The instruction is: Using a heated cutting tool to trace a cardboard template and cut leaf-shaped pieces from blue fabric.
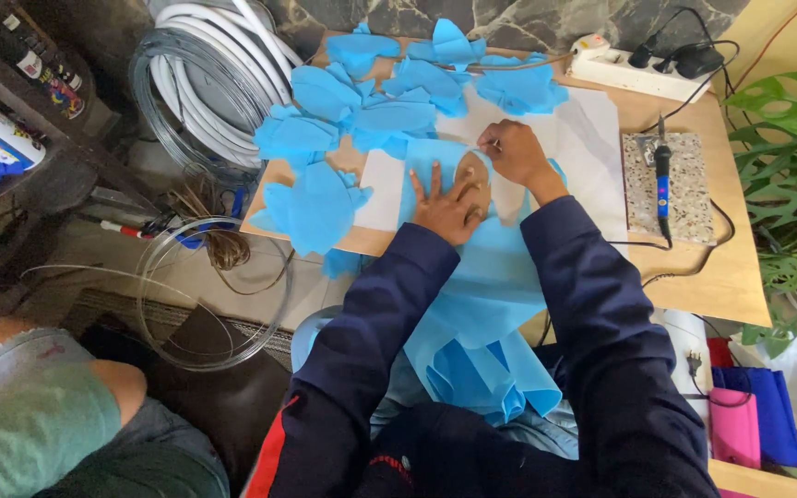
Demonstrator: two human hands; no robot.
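Observation:
A long strip of light blue fabric [481, 304] runs from my lap up onto a wooden table [694, 277]. My left hand [445, 205] lies flat on it, fingers spread, pressing down a tan leaf-shaped template [472, 175]. My right hand [512, 152] sits just beyond the template's far edge, fingers pinched on something small that I cannot make out. Several cut blue fabric petals [371, 106] lie scattered across the table's far and left side. White paper [592, 148] lies under the fabric.
A soldering iron [663, 180] rests on a speckled stone tile [671, 184] at the right, its cord leading to a white power strip [615, 66]. Coils of white and clear tubing [209, 83] stand at the left. A green plant [795, 166] is at the right. Another person [39, 415] sits lower left.

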